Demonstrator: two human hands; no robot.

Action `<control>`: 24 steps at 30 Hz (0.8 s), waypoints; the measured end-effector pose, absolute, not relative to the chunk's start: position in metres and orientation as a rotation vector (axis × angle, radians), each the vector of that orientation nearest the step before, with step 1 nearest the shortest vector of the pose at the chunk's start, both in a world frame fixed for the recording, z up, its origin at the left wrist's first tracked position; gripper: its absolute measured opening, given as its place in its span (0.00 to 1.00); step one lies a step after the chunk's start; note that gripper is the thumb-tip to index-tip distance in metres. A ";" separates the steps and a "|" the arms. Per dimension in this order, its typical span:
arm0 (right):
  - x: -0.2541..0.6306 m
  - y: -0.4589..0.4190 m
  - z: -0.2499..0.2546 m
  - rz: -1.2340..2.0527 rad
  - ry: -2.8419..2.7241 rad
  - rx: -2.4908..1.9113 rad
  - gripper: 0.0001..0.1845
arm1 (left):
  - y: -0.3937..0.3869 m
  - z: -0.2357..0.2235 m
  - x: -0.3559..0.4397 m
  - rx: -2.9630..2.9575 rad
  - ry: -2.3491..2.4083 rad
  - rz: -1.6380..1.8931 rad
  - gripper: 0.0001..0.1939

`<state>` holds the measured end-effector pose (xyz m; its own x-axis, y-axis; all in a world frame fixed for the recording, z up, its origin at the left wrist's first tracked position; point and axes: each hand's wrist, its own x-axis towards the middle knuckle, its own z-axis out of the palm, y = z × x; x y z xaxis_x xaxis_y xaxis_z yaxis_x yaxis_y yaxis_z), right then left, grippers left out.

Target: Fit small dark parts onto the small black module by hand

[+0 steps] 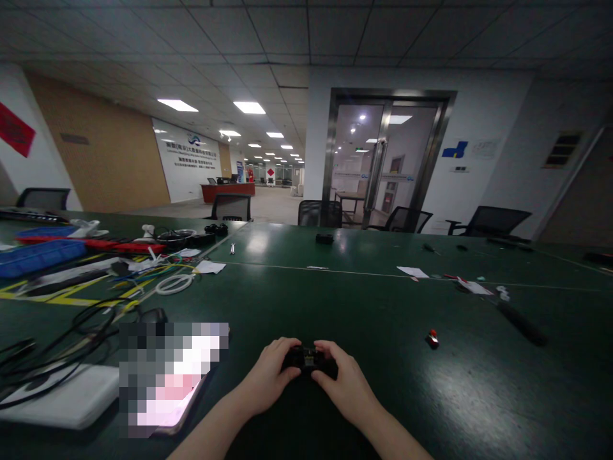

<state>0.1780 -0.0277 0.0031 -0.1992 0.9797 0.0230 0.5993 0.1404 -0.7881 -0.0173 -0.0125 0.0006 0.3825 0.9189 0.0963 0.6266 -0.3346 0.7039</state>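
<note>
Between my two hands is a small black device [309,359] with a lighter, metallic-looking part in its middle. It is held low over the green table; whether it touches the tabletop I cannot tell. My left hand [273,372] grips its left end, thumb at the near side and fingers curled over the far side. My right hand [343,377] holds the right end in the same way. The fingers hide much of both ends. Off to the right lies a small red and silver object [433,338], apart from my hands.
Left of my hands lies a phone [189,390], partly blurred out, beside a white box [62,396] with black cables [90,319] over it. Blue trays [43,257] stand farther left. A black handled tool [521,322] lies right. A small black block [324,238] sits at the back.
</note>
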 end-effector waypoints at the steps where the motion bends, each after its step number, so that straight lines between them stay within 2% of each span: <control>1: 0.178 -0.028 0.004 0.894 -1.867 -1.507 0.25 | -0.013 0.001 -0.017 2.069 1.327 0.663 0.20; 11: 0.178 -0.030 0.004 0.912 -1.860 -1.469 0.21 | -0.014 0.003 -0.017 2.043 1.302 0.707 0.21; 18: 0.178 -0.028 0.003 0.883 -1.863 -1.457 0.20 | -0.011 -0.002 -0.016 2.044 1.302 0.713 0.26; 24: 0.178 -0.030 0.005 0.884 -1.869 -1.474 0.19 | -0.011 0.000 -0.016 2.063 1.299 0.686 0.22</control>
